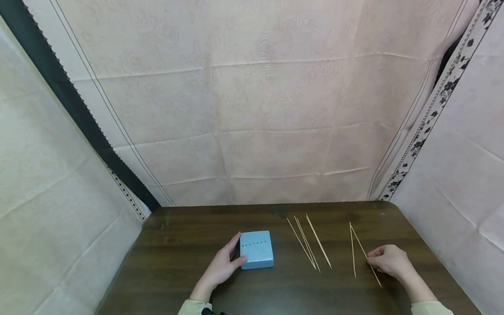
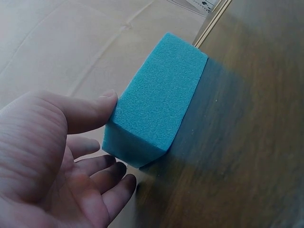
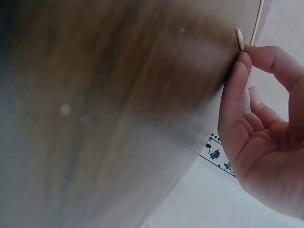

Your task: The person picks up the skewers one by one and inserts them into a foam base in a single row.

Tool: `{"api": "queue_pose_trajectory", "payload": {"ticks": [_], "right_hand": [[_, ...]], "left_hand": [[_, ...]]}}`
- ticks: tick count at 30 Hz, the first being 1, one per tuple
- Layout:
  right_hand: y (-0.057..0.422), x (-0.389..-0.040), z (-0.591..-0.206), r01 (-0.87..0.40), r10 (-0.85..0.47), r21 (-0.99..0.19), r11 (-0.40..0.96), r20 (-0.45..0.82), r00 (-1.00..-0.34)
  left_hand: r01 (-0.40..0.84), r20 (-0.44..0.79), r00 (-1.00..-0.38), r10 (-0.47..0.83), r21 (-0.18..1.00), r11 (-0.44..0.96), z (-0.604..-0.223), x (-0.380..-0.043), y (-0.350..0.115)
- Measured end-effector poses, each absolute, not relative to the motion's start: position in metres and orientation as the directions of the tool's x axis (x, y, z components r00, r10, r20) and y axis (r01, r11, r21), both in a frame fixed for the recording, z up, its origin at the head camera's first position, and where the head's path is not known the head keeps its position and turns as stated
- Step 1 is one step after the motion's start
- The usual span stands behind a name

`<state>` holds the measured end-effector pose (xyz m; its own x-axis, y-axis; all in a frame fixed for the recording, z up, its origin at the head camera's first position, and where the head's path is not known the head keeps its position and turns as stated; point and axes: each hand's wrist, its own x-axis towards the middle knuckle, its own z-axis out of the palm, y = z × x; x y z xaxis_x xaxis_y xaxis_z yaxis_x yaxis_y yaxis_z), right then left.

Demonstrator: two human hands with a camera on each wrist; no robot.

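Observation:
My left hand (image 1: 220, 266) holds a light-blue foam block (image 1: 257, 249) at its left end, thumb on the near corner and fingers along the side. Across the block's top runs a row of small dark dots. In the left wrist view the thumb presses the edge of the foam block (image 2: 161, 90), the other fingers loosely bent beside it. Over on the right, my right hand (image 1: 390, 262) pinches a thin wooden skewer (image 1: 359, 241) between thumb and forefinger. The right wrist view shows the pointed tip of the skewer (image 3: 239, 39) above those fingertips.
Another skewer (image 1: 352, 256) lies left of the pinched one, their far ends close together. Several more skewers (image 1: 305, 245) lie slanted between block and right hand. Pale patterned cloth (image 1: 267, 109) hangs behind the dark wooden table (image 1: 189, 249) and along both sides.

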<state>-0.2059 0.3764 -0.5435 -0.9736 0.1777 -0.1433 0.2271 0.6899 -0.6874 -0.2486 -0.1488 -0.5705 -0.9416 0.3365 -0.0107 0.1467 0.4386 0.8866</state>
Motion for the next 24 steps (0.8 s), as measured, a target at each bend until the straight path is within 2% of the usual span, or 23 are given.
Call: {"api": "queue_pose_trajectory", "payload": {"ticks": [9, 24], "right_hand": [[0.3809, -0.2033, -0.5442, 0.23, 0.147, -0.763, 0.604, -0.177, -0.973], [0.3798, -0.2008, -0.5451, 0.251, 0.173, -0.741, 0.623, -0.182, -0.968]], "left_hand": [[0.157, -0.001, -0.94, 0.342, 0.887, 0.434, -0.5675, -0.2457, -0.1481], [0.15, -0.008, -0.939, 0.344, 0.89, 0.43, -0.5697, -0.2488, -0.1496]]}}
